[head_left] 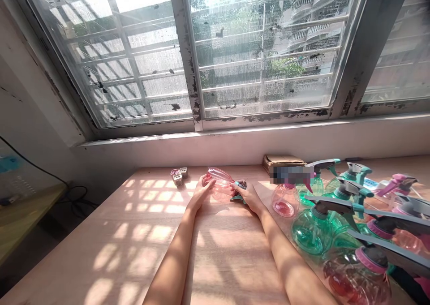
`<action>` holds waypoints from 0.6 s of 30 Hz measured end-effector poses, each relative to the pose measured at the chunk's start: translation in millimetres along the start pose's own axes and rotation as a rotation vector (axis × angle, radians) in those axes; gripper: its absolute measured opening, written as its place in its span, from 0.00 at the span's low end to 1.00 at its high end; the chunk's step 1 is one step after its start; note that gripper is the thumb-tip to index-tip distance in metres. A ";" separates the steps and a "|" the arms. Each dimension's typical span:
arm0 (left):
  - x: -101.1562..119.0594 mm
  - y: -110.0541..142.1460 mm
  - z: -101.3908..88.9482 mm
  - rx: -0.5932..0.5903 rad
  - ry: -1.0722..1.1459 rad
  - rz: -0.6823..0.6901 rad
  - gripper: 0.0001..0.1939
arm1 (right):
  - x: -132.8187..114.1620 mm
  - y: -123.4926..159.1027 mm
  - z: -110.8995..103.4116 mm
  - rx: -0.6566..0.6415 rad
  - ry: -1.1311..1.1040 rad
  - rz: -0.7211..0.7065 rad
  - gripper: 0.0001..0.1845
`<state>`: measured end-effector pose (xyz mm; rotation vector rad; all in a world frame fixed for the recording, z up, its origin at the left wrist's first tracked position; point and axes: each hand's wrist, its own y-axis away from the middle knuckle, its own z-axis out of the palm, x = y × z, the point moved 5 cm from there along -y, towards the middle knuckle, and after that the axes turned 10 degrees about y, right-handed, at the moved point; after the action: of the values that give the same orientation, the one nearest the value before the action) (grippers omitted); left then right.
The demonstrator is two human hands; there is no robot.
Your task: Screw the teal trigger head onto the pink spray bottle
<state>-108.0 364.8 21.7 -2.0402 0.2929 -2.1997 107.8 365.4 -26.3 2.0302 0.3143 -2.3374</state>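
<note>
On the pale wooden table (161, 251), toward its far edge, both hands touch a translucent pink, ribbed plastic bottle (220, 184). Its long axis runs left to right between them; neither hand is nearer. Left hand (202, 189): fingers curled on the left end. Right hand (247, 194): fingers closed around the grey-and-teal plastic spray head (239, 188) at the neck.
</note>
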 end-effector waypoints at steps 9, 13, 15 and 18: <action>-2.4 -1.4 0.6 0.012 -0.004 0.029 0.19 | 1.6 -3.6 -2.0 0.008 0.008 -0.016 0.16; 1.6 0.0 2.4 -0.015 -0.009 0.033 0.20 | 3.7 -3.7 -3.4 0.019 0.008 -0.004 0.17; 2.8 0.2 2.3 -0.024 -0.011 0.037 0.20 | 3.8 -3.2 -3.4 0.020 0.011 -0.002 0.17; 1.6 0.0 1.0 -0.017 -0.010 0.040 0.20 | 2.7 -2.4 -2.6 0.013 0.017 -0.007 0.16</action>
<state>-107.1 364.4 23.4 -2.0345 0.3490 -2.1708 109.6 368.4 -29.0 2.0591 0.3076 -2.3336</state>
